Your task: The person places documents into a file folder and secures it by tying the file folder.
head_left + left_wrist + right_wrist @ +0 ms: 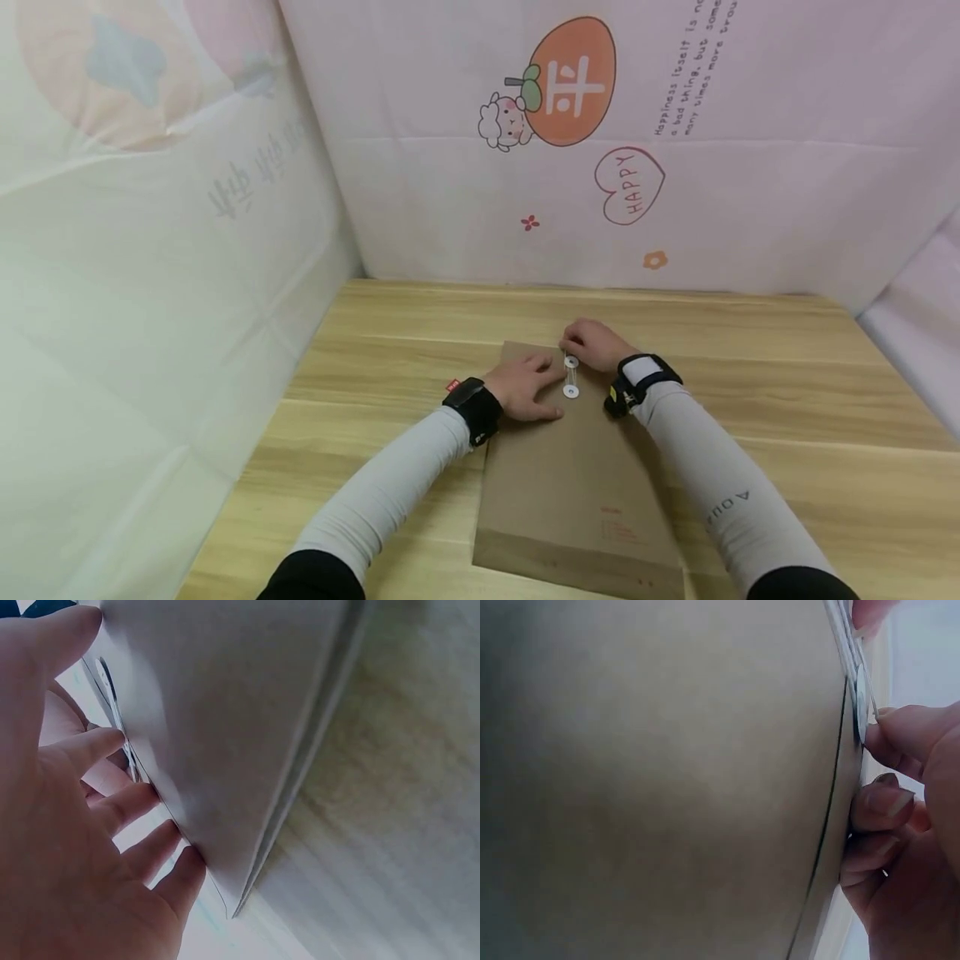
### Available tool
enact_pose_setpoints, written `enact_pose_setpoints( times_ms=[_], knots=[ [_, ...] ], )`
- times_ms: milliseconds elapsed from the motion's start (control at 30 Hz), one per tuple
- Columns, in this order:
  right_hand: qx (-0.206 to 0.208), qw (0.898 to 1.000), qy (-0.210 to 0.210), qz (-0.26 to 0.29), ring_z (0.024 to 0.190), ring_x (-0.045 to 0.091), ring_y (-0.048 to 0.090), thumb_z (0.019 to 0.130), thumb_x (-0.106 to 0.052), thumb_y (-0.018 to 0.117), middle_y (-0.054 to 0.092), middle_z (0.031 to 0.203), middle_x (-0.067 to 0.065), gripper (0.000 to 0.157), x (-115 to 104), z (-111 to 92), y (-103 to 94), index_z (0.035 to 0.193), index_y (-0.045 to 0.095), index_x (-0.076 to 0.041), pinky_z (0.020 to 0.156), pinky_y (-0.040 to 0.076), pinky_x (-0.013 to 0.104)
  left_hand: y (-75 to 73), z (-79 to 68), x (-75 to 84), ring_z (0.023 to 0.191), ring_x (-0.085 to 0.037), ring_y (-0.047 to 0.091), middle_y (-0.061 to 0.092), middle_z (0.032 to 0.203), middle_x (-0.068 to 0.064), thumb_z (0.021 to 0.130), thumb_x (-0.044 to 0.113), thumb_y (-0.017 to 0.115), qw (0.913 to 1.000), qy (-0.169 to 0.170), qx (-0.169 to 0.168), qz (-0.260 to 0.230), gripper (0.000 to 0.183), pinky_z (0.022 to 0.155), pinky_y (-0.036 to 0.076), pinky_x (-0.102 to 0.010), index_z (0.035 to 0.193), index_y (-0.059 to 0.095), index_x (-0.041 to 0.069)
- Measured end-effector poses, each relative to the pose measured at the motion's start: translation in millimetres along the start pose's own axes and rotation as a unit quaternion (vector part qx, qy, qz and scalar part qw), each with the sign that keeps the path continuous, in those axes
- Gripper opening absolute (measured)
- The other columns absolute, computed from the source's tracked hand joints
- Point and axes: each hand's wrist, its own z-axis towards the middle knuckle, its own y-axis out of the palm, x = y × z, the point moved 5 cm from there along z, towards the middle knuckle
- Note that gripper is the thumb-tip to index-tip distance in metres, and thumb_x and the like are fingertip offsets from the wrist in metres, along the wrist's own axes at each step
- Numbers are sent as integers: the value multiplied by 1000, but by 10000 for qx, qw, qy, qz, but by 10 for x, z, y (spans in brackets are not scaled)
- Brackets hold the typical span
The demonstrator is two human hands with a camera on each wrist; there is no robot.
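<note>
A brown paper document envelope lies flat on the table, its flap end away from me. Two white button discs sit near that end with white string wound between them. My right hand pinches the string's loose end between thumb and forefinger beside the far disc, its other fingers curled against the envelope. My left hand rests on the envelope left of the discs, fingers spread and fingertips pressing the paper, as the left wrist view shows.
The wood-grain table extends on both sides of the envelope. A printed white cloth hangs at its back edge, and another white cloth hangs along the left. Small red print marks the envelope's near part.
</note>
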Motion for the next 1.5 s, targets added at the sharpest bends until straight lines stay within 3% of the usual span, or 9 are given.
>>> enact_pose_setpoints(
  times_ms=[167, 600, 967, 1167, 1500],
  knots=[
    [26, 9998, -163, -89, 75, 19, 51, 103, -14, 59, 57, 80, 4, 23, 4, -2, 19, 83, 66, -8, 69, 42, 38, 20, 3, 2, 154, -23, 25, 30, 166, -8, 99, 60, 55, 10000, -37, -40, 23, 75, 121, 28, -33, 161, 34, 26],
    [40, 9998, 128, -126, 76, 20, 52, 104, -17, 58, 58, 86, 5, 24, -3, -5, 28, 84, 68, -9, 69, 42, 37, 81, 113, -27, 149, -22, 31, 37, 159, -2, 98, 65, 51, 9981, -45, 95, 606, 76, 121, 27, -32, 161, 35, 25],
    [-53, 9995, 206, -231, 78, 21, 53, 104, -17, 58, 58, 92, 7, 20, -44, 18, -32, 91, 70, -7, 70, 43, 38, 24, 113, -49, 146, -22, 37, 41, 157, -6, 99, 63, 54, 9978, 139, 298, 572, 78, 118, 31, -31, 161, 34, 21],
    [-46, 9996, 223, -189, 79, 21, 54, 104, -17, 58, 59, 91, 7, 20, -16, 34, 18, 90, 70, -8, 72, 44, 39, 57, 110, -50, 148, -23, 35, 40, 159, -6, 98, 65, 52, 9971, 55, 266, 710, 74, 119, 31, -31, 160, 37, 26],
    [-105, 9991, 97, -399, 78, 21, 53, 103, -15, 58, 58, 88, 6, 20, -7, 49, 34, 88, 68, -7, 73, 45, 39, 33, 96, -7, 146, -22, 36, 41, 158, -5, 99, 66, 50, 9968, -78, 246, 758, 74, 118, 31, -31, 160, 38, 25]
  ],
)
